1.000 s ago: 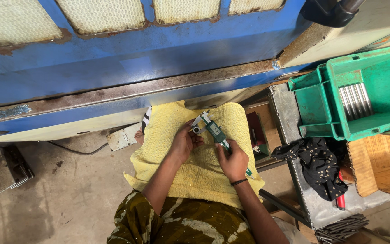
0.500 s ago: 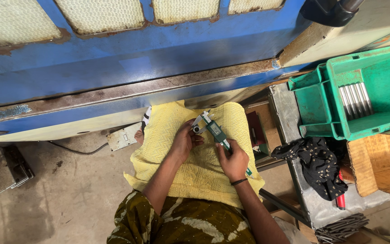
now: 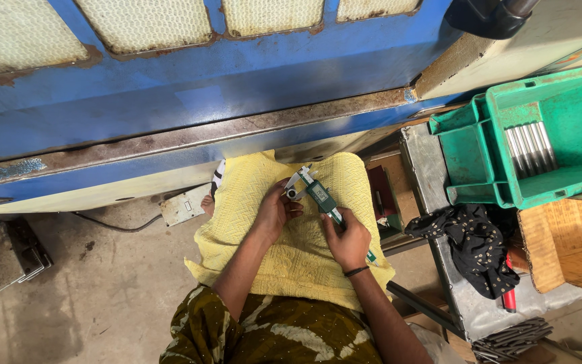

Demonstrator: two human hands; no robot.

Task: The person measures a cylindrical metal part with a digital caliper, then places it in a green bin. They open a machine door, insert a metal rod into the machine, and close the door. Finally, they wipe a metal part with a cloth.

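Note:
A green digital caliper (image 3: 320, 196) lies slanted over a yellow towel (image 3: 264, 182) spread across my lap. My right hand (image 3: 347, 238) grips the caliper's bar near its lower end. My left hand (image 3: 276, 210) pinches a small metal part (image 3: 292, 193) between the caliper's jaws at the upper end. Both forearms reach up from the bottom of the view.
A blue machine panel (image 3: 237, 81) fills the top. At right stands a green plastic bin (image 3: 560, 108) with several metal rods (image 3: 530, 147), a black cloth (image 3: 474, 241) on a metal stand, a wooden crate (image 3: 574, 243) and more rods (image 3: 510, 339) below. Concrete floor lies at left.

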